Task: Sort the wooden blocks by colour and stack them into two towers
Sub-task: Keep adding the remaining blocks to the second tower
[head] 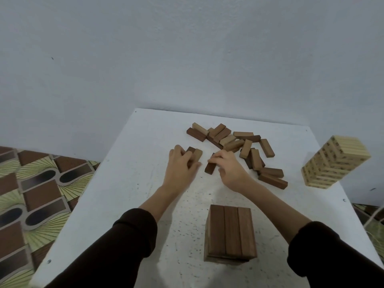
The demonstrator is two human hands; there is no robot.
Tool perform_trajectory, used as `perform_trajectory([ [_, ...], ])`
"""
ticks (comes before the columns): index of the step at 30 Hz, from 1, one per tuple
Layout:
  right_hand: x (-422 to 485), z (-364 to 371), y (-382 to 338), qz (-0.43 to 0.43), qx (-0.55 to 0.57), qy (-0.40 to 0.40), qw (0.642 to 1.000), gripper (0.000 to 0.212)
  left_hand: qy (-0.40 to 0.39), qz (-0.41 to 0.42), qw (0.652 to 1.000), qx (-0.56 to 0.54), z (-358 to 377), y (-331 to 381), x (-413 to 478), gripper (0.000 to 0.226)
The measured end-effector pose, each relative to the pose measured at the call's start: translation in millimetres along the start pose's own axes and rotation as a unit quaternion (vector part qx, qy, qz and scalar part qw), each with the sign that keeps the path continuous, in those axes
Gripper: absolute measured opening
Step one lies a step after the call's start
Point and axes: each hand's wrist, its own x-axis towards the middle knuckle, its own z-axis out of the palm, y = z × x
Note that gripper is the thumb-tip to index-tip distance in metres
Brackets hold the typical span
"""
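Note:
A dark brown block tower [229, 233] stands near the table's front edge, three blocks across its top. A pale block tower [334, 163] stands at the right edge. Several loose dark and light blocks [234, 142] lie scattered at the back of the white table [133, 183]. My left hand [181, 163] grips two blocks side by side, one dark and one light [196, 153]. My right hand [227, 166] pinches a dark block [209, 168] at its upper end, just right of the left hand.
A blue-grey wall rises behind the table. Patterned floor tiles [37, 194] show to the left, well below the table edge. Two dark blocks [272, 177] lie close to my right wrist. Bare table surface lies between my forearms.

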Motion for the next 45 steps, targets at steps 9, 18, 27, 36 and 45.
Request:
perform_trajectory([
  [9,-5.3,-11.9,-12.6,0.012,0.148,0.027,0.989,0.042,-0.089,0.004,0.996,-0.025,4.9,12.7,-8.5,0.032],
  [18,-19.5,-3.1,-0.2,0.104,0.098,-0.076,0.987,0.093,-0.233,0.032,0.969,-0.077,-19.9,4.5,-5.6,0.085],
  [27,-23.0,8.8,5.3,0.097,0.172,0.002,0.98,0.092,-0.215,-0.021,0.968,-0.127,-17.1,-3.7,-9.0,0.096],
  [36,-24.5,12.1,10.3,0.096,0.204,0.011,0.974,0.088,-0.178,-0.004,0.979,-0.101,-11.6,2.3,-12.2,0.101],
  [45,-24.6,14.3,13.8,0.096,0.203,0.009,0.974,0.084,-0.171,0.001,0.982,-0.074,-10.1,4.2,-12.6,0.103],
])
